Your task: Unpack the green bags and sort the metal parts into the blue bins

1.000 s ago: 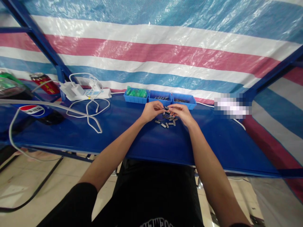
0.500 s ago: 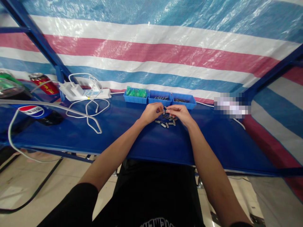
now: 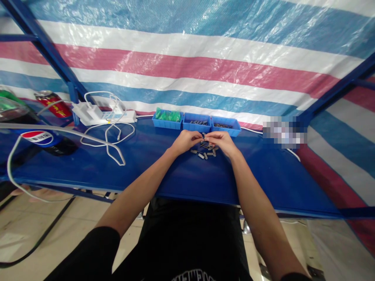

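Observation:
My left hand (image 3: 187, 141) and my right hand (image 3: 220, 141) meet over the blue table, fingertips pinched together and almost touching. Something small is between them, but the fingers cover most of it and I cannot make out its kind. Just below the hands lies a loose group of short metal cylinders (image 3: 200, 155), several of them, scattered on the table top. Behind the hands stand three small blue bins: one with green plastic pieces (image 3: 168, 115), a middle bin (image 3: 196, 127) with metal cylinders, and a right bin (image 3: 226, 131) with thin dark metal parts.
A white power strip (image 3: 127, 116) with plugs and a looped white cable (image 3: 107, 136) lies left on the blue table (image 3: 140, 156). Further left are a red can (image 3: 55, 104) and a Pepsi bottle (image 3: 43, 138). A striped tarp (image 3: 187, 62) hangs behind. A blurred-out item (image 3: 285, 132) sits right.
My fingertips have come closer together, and the left fingers have straightened toward the right hand. The small part between them is now more hidden. The bins and loose cylinders stay in place.

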The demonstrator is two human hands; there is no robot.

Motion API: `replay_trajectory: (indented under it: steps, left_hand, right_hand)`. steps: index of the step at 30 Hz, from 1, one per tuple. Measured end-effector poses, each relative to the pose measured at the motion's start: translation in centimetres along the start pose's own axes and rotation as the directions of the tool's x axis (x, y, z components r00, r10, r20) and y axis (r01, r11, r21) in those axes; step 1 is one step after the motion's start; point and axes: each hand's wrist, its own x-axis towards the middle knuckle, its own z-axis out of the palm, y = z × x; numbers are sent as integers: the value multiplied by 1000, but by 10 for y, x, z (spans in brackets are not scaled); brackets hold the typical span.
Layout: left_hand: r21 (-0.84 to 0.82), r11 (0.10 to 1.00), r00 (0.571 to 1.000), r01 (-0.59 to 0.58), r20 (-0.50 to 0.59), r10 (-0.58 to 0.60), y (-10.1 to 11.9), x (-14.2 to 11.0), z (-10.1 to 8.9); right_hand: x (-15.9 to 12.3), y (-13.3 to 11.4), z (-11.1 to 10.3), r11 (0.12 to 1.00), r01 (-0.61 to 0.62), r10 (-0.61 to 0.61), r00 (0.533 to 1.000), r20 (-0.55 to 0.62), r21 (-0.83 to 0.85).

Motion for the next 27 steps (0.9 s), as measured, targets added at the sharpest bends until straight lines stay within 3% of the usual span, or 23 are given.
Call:
replay_trajectory:
  steps: [6,16,27]
  left_hand:
    - [95,994,999,-50,5,49,0,1,-1]
    - [82,997,998,17,-60,-12,2,0,-1]
    - [17,1000,1000,-5,16,5,-1,-1,0]
  right_hand:
    - [2,4,-2,1000,-5,5,1000,-2,-8]
    - [3,5,-1,999,-18,19,999,-44,26]
    - [3,3,-1,998,-35,39,996,-75,46]
